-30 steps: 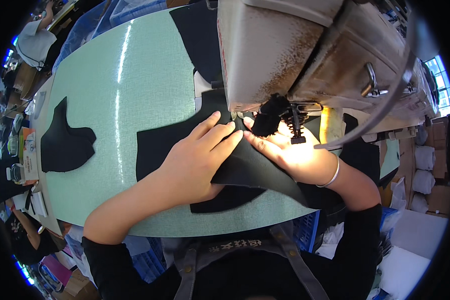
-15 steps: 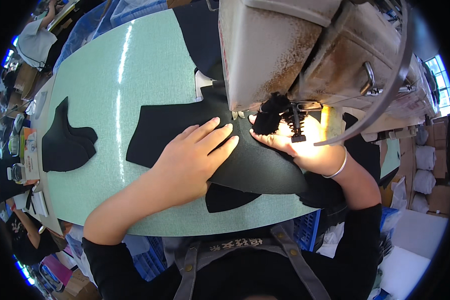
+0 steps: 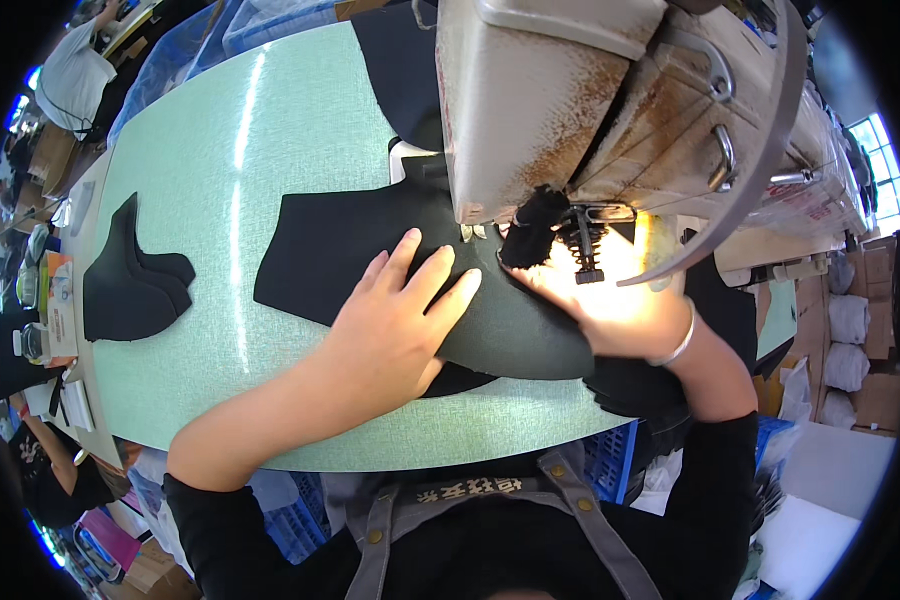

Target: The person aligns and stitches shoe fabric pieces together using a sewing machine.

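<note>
A black sheet piece, perhaps leather or a similar material, lies under the head of a sewing machine. My left hand rests palm down on it, fingers spread and pointing at the metal presser foot. Brightly lit by the machine's lamp, my right hand lies at the right side of the piece, thumb stretched out close to the foot. A fuzzy black pad and a spring on the machine hide part of its fingers. Another black piece shows beneath the sheet.
Several stacked black cut pieces lie on the left of the pale green tabletop. More dark material lies behind the machine head. A curved grey bar arches over my right hand. A blue crate stands below the front edge.
The black sheet has turned slightly, its lower right corner moving left and up. My left hand's fingers have spread wider. The piece beneath is now more covered.
</note>
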Demonstrator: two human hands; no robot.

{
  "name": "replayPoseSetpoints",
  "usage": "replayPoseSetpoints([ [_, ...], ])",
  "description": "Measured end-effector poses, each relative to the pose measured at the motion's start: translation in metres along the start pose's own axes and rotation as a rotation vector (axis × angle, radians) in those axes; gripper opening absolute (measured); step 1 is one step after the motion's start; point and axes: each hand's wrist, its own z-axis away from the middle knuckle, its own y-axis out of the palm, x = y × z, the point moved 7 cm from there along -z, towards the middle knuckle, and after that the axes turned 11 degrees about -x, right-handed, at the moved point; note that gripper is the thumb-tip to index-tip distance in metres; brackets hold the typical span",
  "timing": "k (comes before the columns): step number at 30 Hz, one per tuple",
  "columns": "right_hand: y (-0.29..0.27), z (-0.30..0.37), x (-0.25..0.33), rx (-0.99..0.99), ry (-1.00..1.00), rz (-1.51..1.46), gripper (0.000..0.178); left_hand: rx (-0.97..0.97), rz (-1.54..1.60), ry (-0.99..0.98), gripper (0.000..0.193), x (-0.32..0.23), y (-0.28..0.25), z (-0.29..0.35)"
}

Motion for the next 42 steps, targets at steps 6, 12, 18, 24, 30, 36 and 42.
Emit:
replayPoseSetpoints([
  [6,0.008,0.007,0.003,0.123,0.006,0.001,0.056,0.042,0.138,0.071,0.049,0.020,-0.007,-0.009],
  [12,0.007,0.012,-0.024,-0.106,-0.101,-0.050,0.027,0.015,0.169,0.084,0.051,0.028,-0.006,-0.014],
  [18,-0.003,0.007,-0.019,-0.016,-0.003,0.056,0.043,-0.090,0.091,0.144,0.052,0.017,-0.007,-0.014],
  [24,0.011,0.007,0.009,0.042,0.075,0.239,0.055,-0.116,-0.022,0.065,0.048,0.018,-0.001,-0.007],
  [30,-0.005,0.008,-0.020,-0.185,-0.144,0.095,0.042,-0.082,0.088,0.094,0.046,0.035,-0.007,-0.016],
  [36,0.000,0.013,-0.035,-0.142,0.078,-0.146,0.040,-0.139,0.138,0.191,0.051,0.031,-0.009,-0.015],
  [42,0.018,0.004,0.008,-0.087,0.111,0.122,0.060,-0.196,0.018,0.104,0.044,0.011,0.003,-0.007],
])
